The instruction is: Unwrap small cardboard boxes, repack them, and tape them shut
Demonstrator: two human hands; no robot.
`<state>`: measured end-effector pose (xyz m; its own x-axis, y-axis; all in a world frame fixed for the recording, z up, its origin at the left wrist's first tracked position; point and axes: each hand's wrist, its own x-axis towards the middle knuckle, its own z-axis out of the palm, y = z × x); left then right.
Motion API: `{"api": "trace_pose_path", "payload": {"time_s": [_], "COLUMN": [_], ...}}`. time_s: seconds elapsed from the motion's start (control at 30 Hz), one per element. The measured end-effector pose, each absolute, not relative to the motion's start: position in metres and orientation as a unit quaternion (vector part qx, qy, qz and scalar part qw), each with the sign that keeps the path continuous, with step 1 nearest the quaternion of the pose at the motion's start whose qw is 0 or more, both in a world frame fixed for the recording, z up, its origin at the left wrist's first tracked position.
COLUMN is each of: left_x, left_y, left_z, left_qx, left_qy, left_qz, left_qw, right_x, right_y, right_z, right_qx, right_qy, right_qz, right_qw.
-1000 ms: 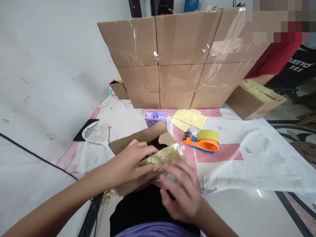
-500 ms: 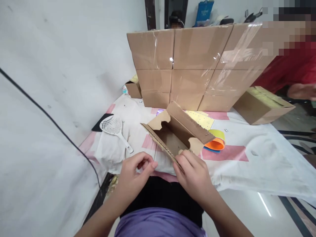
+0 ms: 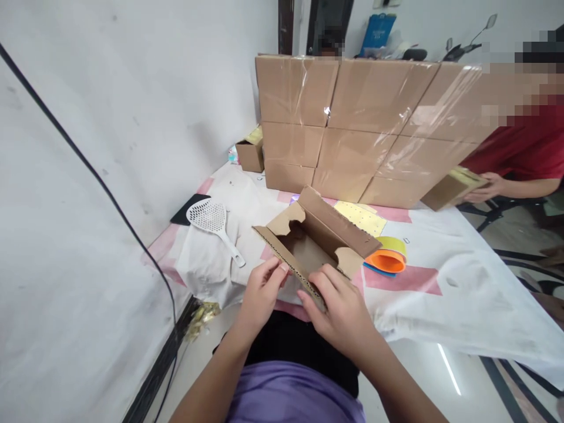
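Note:
An open, unfolded small cardboard box (image 3: 315,241) lies tilted in front of me on the white sheet (image 3: 440,288). My left hand (image 3: 261,291) pinches its near perforated edge from the left. My right hand (image 3: 339,308) grips the same near edge from the right, fingers curled over the flap. The box's inside looks empty from here.
A wall of taped cardboard boxes (image 3: 365,126) stands behind. An orange tape dispenser with yellow tape (image 3: 388,255) lies right of the box, yellow sheets (image 3: 359,216) beyond it. A white slotted scoop (image 3: 214,220) lies at left. Another person in red handles a box (image 3: 453,187) at right.
A second ago both hands held a gold-filled clear packet at the box. Now the packet is out of sight and both hands grip the box's near edge. The view shifted left.

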<state>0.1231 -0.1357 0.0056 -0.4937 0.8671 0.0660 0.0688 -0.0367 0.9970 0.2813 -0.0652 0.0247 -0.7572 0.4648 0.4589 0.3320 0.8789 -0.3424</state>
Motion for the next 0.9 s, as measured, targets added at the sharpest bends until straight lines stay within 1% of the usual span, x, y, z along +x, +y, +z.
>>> {"api": "trace_pose_path", "payload": {"time_s": [0.13, 0.27, 0.37, 0.5, 0.63, 0.77, 0.8, 0.83, 0.9], "left_x": [0.121, 0.124, 0.127, 0.125, 0.117, 0.11, 0.107, 0.103, 0.092], "left_y": [-0.135, -0.135, -0.134, -0.133, -0.135, -0.138, -0.139, -0.14, -0.141], "left_z": [0.006, 0.006, 0.001, -0.009, -0.02, -0.031, -0.033, -0.034, -0.035], "left_qx": [0.37, 0.375, 0.372, 0.354, 0.336, 0.331, 0.33, 0.324, 0.301], "left_qy": [0.606, 0.589, 0.571, 0.552, 0.55, 0.561, 0.567, 0.572, 0.583], "left_qz": [0.621, 0.642, 0.657, 0.675, 0.682, 0.687, 0.688, 0.692, 0.705], "left_qw": [0.332, 0.318, 0.323, 0.338, 0.347, 0.322, 0.311, 0.298, 0.269], "right_x": [0.278, 0.271, 0.265, 0.253, 0.241, 0.24, 0.243, 0.247, 0.258], "right_y": [-0.064, -0.053, -0.042, -0.036, -0.039, -0.048, -0.05, -0.051, -0.051], "right_z": [0.047, 0.073, 0.086, 0.09, 0.079, 0.074, 0.075, 0.077, 0.079], "right_qx": [-0.248, -0.253, -0.242, -0.214, -0.196, -0.205, -0.199, -0.191, -0.198], "right_qy": [-0.92, -0.911, -0.912, -0.93, -0.941, -0.945, -0.948, -0.949, -0.931], "right_qz": [0.241, 0.317, 0.329, 0.3, 0.276, 0.246, 0.231, 0.208, 0.141], "right_qw": [0.182, 0.076, 0.024, -0.004, 0.021, 0.061, 0.092, 0.141, 0.272]}}
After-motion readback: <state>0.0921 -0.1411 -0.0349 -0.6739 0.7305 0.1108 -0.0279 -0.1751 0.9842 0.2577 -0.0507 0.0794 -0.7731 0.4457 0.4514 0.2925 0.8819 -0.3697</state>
